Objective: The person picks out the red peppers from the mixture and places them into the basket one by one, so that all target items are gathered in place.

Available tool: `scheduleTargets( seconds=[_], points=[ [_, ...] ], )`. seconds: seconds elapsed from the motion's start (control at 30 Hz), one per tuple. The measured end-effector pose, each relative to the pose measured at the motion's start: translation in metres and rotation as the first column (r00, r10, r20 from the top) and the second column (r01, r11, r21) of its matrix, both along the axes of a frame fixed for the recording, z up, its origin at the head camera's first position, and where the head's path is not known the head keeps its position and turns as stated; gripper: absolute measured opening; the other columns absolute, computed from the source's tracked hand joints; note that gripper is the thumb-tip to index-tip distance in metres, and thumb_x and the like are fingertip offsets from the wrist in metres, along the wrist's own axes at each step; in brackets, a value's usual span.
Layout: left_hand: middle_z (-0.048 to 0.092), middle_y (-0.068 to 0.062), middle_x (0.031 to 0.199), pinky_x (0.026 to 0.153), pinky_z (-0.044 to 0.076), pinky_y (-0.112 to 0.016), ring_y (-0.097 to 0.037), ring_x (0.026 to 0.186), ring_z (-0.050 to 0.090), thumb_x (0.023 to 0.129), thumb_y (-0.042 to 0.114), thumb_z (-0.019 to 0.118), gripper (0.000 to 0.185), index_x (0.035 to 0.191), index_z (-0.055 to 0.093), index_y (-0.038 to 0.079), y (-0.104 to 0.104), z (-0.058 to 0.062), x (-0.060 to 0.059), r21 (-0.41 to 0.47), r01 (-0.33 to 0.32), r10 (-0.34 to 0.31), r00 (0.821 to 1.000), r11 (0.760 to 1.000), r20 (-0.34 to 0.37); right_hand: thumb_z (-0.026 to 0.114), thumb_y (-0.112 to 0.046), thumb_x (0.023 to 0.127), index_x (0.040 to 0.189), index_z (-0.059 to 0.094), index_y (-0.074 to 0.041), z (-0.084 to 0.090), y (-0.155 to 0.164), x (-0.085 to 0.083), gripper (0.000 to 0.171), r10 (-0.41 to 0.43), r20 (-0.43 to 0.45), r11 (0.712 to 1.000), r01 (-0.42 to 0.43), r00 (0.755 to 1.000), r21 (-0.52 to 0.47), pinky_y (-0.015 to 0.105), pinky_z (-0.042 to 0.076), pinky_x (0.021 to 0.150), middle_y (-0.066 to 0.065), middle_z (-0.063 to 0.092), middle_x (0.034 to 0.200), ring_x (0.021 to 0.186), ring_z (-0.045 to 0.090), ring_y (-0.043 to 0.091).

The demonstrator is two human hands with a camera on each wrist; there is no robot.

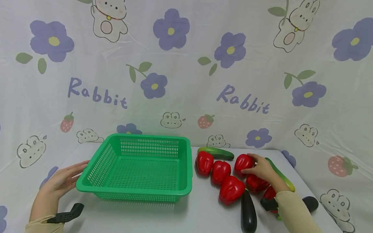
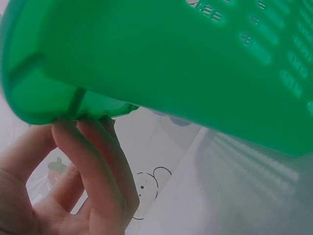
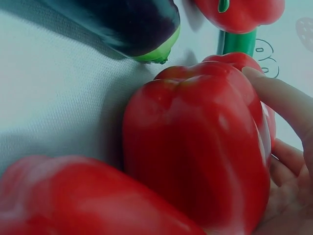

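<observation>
On table | left hand (image 1: pixel 62 181) flat, fingertips touching basket (image 1: pixel 140 165) corner | right hand (image 1: pixel 262 168) apparently cupping red pepper (image 1: pixel 243 161)

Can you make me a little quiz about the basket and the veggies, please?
1. True or false: the green basket has peppers inside it.
2. Which hand touches a red pepper? A) left hand B) right hand C) both
3. Fill in: the left hand's fingertips touch the basket's ____.

Key: 1. False, nothing lies in it. 2. B, its fingers curl round the pepper. 3. Rim, at the basket's left edge.
</observation>
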State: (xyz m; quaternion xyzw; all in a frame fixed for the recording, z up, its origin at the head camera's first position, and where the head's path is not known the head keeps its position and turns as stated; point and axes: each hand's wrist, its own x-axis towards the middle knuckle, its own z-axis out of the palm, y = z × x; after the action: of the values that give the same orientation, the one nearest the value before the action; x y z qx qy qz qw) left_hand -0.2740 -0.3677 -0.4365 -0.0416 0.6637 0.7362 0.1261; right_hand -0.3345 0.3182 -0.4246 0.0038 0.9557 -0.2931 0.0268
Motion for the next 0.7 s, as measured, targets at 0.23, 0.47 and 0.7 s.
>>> scheduleTargets(
  seconds=[0.23, 0.47, 0.7],
  points=[
    [0.062, 0.024, 0.100, 0.080, 0.051, -0.026, 0.000, 0.091, 0.059, 0.092, 0.026, 0.053, 0.022, 0.109, 0.065, 0.032, -0.0006, 0.0004, 0.0009, -0.006, -0.005, 0.005, 1.000, 1.000, 0.002, 0.075, -0.033, 0.071, 0.140, 0.030, -0.006, 0.0001, 0.0010, -0.0009, 0.086, 0.009, -0.017, 1.000, -0.010, 1.000, -0.017, 0.052, 0.049, 0.082, 0.026, 0.042, 0.132, 0.116, 0.042, 0.044],
    [0.061, 0.025, 0.100, 0.081, 0.051, -0.028, 0.000, 0.090, 0.058, 0.092, 0.027, 0.053, 0.024, 0.113, 0.063, 0.031, -0.0005, 0.0001, 0.0015, 0.002, -0.013, 0.013, 1.000, 1.000, 0.003, 0.073, -0.039, 0.073, 0.141, 0.028, -0.007, -0.0005, 0.0019, -0.0018, 0.088, 0.000, -0.036, 0.999, -0.002, 0.999, -0.043, 0.054, 0.046, 0.086, 0.026, 0.040, 0.135, 0.119, 0.041, 0.045],
    [0.062, 0.024, 0.100, 0.080, 0.051, -0.028, -0.001, 0.091, 0.060, 0.092, 0.026, 0.053, 0.023, 0.111, 0.064, 0.031, -0.0010, -0.0011, 0.0022, 0.001, -0.013, 0.013, 1.000, 1.000, 0.002, 0.072, -0.040, 0.075, 0.143, 0.024, -0.008, 0.0025, 0.0040, -0.0015, 0.089, 0.002, -0.040, 0.995, -0.005, 0.999, -0.095, 0.057, 0.042, 0.091, 0.025, 0.034, 0.140, 0.124, 0.035, 0.046]
  ],
)
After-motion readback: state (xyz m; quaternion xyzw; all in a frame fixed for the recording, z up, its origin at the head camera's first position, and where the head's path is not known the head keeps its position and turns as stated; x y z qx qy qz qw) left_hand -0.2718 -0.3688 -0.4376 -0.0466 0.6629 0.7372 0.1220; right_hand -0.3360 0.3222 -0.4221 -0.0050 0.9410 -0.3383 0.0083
